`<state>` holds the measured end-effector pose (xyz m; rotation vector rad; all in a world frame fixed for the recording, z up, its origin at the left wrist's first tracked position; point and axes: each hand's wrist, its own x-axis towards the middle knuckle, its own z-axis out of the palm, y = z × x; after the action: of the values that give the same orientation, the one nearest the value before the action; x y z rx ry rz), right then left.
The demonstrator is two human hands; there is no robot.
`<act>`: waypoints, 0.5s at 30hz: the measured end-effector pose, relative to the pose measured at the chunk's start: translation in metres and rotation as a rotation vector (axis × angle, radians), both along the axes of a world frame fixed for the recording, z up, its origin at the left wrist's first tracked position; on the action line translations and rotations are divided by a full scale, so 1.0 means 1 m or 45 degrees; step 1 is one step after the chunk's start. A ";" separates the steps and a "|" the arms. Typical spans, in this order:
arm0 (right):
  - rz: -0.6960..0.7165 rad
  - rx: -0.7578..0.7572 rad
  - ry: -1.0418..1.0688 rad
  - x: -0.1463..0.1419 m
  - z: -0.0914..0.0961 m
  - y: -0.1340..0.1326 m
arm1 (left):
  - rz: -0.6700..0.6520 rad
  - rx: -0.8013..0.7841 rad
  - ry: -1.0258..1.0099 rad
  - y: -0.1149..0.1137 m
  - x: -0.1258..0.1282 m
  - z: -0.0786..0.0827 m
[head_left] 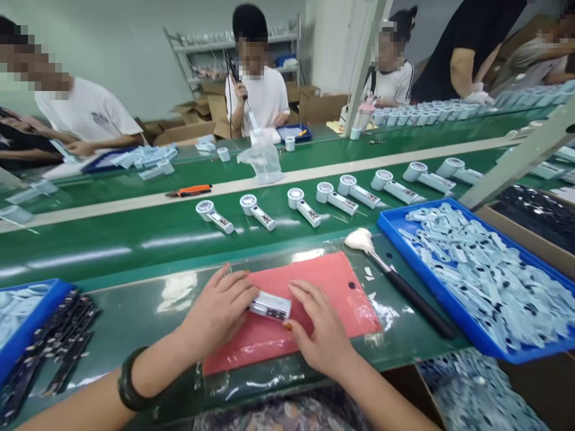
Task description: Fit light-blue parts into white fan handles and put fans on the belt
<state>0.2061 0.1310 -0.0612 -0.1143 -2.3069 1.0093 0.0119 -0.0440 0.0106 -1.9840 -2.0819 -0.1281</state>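
My left hand [224, 308] is closed around one end of a pale blue handheld device [271, 305], covering that end. The visible part is a handle with a dark circuit strip along its side. My right hand [317, 326] is at the handle's other end, fingers spread and thumb close to the tip; whether the thumb touches it I cannot tell. Both hands are over a red mat [323, 275] under clear plastic. Right of the mat lies a black-handled tool [404, 293] with a white wrapped head.
Several similar devices [305, 206] with round heads line the green conveyor [148, 233]. A blue tray [489, 347] of pale blue parts is at right, another blue tray [38, 317] and black strips [67, 341] at left. Orange-handled pliers [193, 190] lie farther back. Co-workers sit opposite.
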 end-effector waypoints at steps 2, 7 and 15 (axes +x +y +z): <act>-0.071 -0.037 0.010 0.000 -0.006 0.000 | 0.129 0.011 0.125 -0.009 -0.045 0.012; -0.110 0.155 -0.024 -0.006 -0.013 -0.006 | 0.638 0.040 0.116 -0.024 -0.167 0.037; -0.012 0.178 -0.099 -0.008 -0.023 -0.002 | 0.853 0.099 -0.179 -0.019 -0.173 0.022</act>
<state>0.1980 0.1292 -0.0847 -0.1091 -2.4376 0.8493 -0.1611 -0.0628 0.0325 -1.1719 -2.6574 -0.2141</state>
